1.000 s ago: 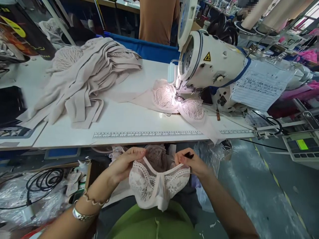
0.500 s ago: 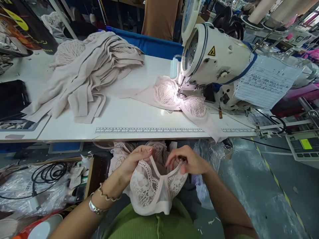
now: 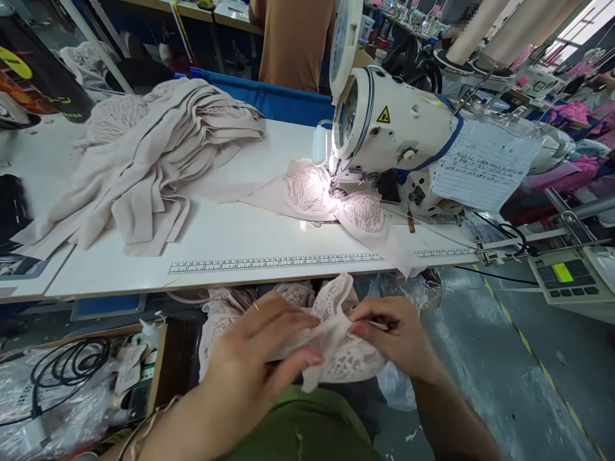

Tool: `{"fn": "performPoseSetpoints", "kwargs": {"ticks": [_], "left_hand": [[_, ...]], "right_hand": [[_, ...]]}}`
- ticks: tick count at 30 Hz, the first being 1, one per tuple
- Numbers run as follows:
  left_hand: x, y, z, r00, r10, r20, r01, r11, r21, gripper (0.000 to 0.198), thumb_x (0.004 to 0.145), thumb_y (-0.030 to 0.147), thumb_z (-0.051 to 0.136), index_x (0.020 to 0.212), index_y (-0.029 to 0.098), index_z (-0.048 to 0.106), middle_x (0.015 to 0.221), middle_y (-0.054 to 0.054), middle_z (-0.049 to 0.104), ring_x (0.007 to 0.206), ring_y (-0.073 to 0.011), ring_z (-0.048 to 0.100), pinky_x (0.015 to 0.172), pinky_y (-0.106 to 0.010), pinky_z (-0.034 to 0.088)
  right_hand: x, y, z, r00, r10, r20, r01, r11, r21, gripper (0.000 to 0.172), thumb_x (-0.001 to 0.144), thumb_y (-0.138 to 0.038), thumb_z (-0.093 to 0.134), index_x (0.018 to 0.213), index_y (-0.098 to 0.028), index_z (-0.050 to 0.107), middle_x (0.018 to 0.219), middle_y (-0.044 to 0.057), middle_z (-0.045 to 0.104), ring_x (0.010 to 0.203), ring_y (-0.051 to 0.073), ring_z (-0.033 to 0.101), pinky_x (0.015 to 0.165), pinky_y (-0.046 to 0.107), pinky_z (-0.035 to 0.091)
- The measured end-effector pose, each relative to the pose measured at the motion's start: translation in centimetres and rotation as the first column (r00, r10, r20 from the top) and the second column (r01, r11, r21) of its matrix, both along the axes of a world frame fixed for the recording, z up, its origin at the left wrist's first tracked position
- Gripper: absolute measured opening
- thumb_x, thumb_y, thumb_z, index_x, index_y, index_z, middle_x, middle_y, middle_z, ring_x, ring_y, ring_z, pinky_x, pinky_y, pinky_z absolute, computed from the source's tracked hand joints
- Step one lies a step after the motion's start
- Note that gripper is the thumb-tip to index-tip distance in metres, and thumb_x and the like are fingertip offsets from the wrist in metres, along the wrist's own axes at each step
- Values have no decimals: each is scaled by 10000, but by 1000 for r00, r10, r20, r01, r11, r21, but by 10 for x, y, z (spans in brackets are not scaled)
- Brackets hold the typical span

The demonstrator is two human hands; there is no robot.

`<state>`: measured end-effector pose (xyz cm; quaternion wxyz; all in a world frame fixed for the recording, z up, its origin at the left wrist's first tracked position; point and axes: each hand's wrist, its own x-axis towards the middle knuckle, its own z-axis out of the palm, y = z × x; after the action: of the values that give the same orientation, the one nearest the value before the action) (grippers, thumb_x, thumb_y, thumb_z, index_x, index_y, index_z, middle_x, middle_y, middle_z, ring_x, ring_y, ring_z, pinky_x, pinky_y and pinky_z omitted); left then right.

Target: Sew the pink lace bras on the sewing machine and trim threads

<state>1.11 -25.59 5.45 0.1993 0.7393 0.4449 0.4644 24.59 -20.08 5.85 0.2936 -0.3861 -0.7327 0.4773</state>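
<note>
A pale pink lace bra (image 3: 355,355) is in front of my body, just below the table edge, bunched and tilted. My right hand (image 3: 401,333) pinches it near its middle between thumb and fingers. On its left side, my left hand (image 3: 269,346) has its fingers stretched out and the thumb apart, with the fingertips close to the fabric; whether they touch it I cannot tell. Another bra (image 3: 362,214) lies on the white table under the needle of the lit sewing machine (image 3: 394,121), its wing hanging over the front edge.
A heap of pale bra pieces (image 3: 158,153) covers the table's left part. A printed ruler (image 3: 278,262) runs along the front edge. More lace pieces (image 3: 221,314) hang below the table. At lower left stands a box with a coiled black cable (image 3: 72,371). A person (image 3: 293,45) stands beyond the table.
The held bra has been turned and bunched, its lace now facing up and to the right. My left hand has let go and its fingers have spread; my right hand still grips. The view has shifted slightly.
</note>
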Motion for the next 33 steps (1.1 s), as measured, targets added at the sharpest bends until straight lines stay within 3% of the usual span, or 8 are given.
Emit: {"fn": "performPoseSetpoints", "kwargs": {"ticks": [3,7,13,18,22,26,29,33], "left_hand": [[19,-4,-20,994,61,-92,-53,995,90,194,972,250,618,1161,221,649,950,-66,735,879,-224,677,782,-333,585],[29,3,-38,986,146,-75,-138,986,98,139,948,200,645,1086,196,662,895,-63,729,837,-209,672,782,-306,584],[22,7,-40,987,157,20,-158,987,24,98,905,134,654,959,210,683,840,-43,727,784,-182,687,723,-250,567],[18,6,-39,982,110,156,-92,989,-120,99,862,110,665,867,204,698,815,-34,729,775,-176,681,704,-241,542],[1,7,-34,957,88,278,13,940,-342,77,868,167,679,812,203,718,787,-27,702,728,-162,652,615,-221,505],[-22,7,-36,931,151,331,-26,935,-353,79,854,170,710,841,243,739,845,-9,708,808,-164,651,674,-222,502],[-32,5,-47,927,230,298,-137,943,-303,105,858,174,725,878,274,747,890,5,693,866,-161,639,731,-231,493],[-31,2,-60,916,314,251,-259,938,-230,109,870,175,723,912,274,743,911,2,670,884,-163,616,717,-249,469]], "right_hand": [[-14,-10,-10,993,-66,96,55,991,120,225,927,-335,658,757,-203,721,571,-12,613,475,97,459,488,239,336],[-24,-17,-29,991,-89,103,57,958,281,144,947,-230,612,853,-214,720,637,-4,672,520,112,554,543,235,398],[-24,-18,-42,998,-25,59,-5,890,456,162,969,-173,572,1035,-235,706,761,28,680,636,144,623,595,247,468],[-15,-7,-41,992,36,120,-84,901,425,166,916,-100,582,850,-204,692,1221,122,654,760,147,649,659,278,505],[2,6,-41,965,254,63,-261,928,264,201,932,-123,579,767,-194,669,844,64,670,707,151,625,537,236,434],[21,13,-42,970,239,-51,-228,960,161,275,955,-332,651,720,-191,676,742,42,611,634,135,586,505,234,430],[30,14,-42,991,126,-44,-113,965,235,243,963,-365,644,797,-204,715,803,64,665,676,156,622,540,264,462],[30,14,-42,999,-36,-7,36,895,444,90,936,-247,682,850,-232,703,827,46,724,748,183,667,705,342,498]]}}
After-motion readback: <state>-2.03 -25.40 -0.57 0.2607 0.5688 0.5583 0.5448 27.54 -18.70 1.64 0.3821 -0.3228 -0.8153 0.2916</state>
